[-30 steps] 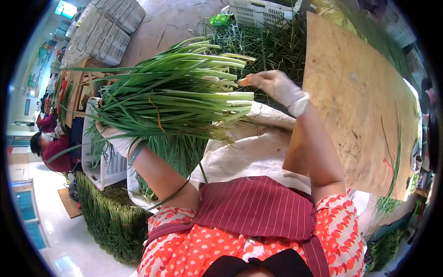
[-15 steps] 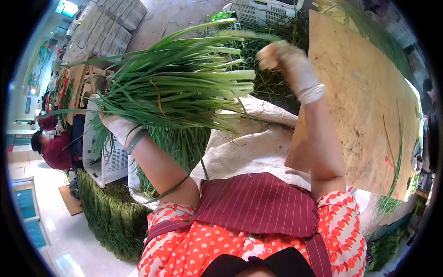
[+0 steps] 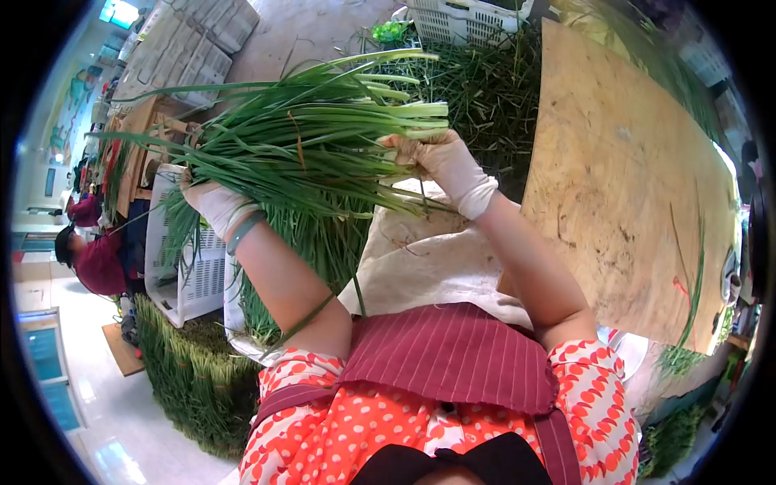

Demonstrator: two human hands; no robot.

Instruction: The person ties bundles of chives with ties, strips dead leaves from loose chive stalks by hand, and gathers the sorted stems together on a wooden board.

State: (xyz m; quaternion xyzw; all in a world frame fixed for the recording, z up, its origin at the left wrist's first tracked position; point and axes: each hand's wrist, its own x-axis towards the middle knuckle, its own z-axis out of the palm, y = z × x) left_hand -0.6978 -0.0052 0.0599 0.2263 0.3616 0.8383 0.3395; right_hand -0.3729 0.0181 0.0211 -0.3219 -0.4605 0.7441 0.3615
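Green garlic chives (image 3: 275, 149) span the space between my separated hands, above the crate (image 3: 202, 283). My left hand (image 3: 217, 206) grips the leaf end; my right hand (image 3: 454, 166) pinches lower stems, apparently picking them over. Any pull calls for steady left-hand support.

Lighting: bright overall. The green stalks (image 3: 323, 137) in my hands catch pale highlights at their cut ends, and my left hand (image 3: 217, 206) and right hand (image 3: 453, 166) read near-white in their gloves, with outlines fairly crisp. The plywood board (image 3: 622, 186) is broadly lit; its far right edge carries a blown-out white strip. A light patch (image 3: 120, 14) at upper left is overexposed, tinted blue. The glossy floor (image 3: 113, 420) shows white glare. The cut-leaf heap (image 3: 493, 105) lies darker.

Optics: strong fisheye; straight edges bow, black vignette surrounds my view. Far left background is hazy, soft; upper right is dim, smeared.
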